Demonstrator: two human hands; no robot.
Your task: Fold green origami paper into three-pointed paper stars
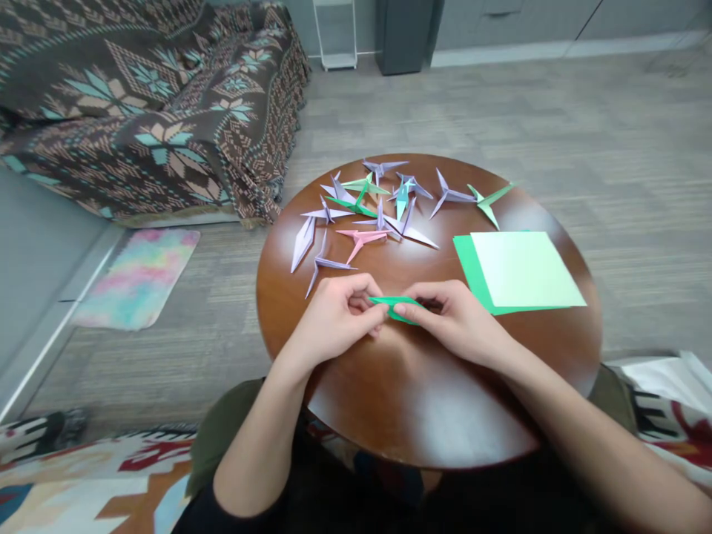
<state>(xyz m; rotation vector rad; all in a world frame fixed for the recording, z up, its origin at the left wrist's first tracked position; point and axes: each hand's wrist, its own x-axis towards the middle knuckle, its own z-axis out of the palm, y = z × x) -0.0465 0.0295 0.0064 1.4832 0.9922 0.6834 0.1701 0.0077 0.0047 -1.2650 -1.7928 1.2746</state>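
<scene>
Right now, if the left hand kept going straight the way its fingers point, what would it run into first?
The left hand points rightward along the folded green paper that it pinches, so it would probably meet the right hand, whose fingertips hold the same piece, almost touching.

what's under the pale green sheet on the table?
A darker green sheet lies under the pale green sheet, its left and bottom edges showing. Whether more sheets lie beneath is hidden. The stack rests on the round table.

table (423,400): round, brown wood
cranes (378,211): folded, purple, pink, green, on far side
sheets (517,271): green stack, at right
sofa (144,104): patterned cover, far left
mat (136,278): pastel, on floor
</scene>
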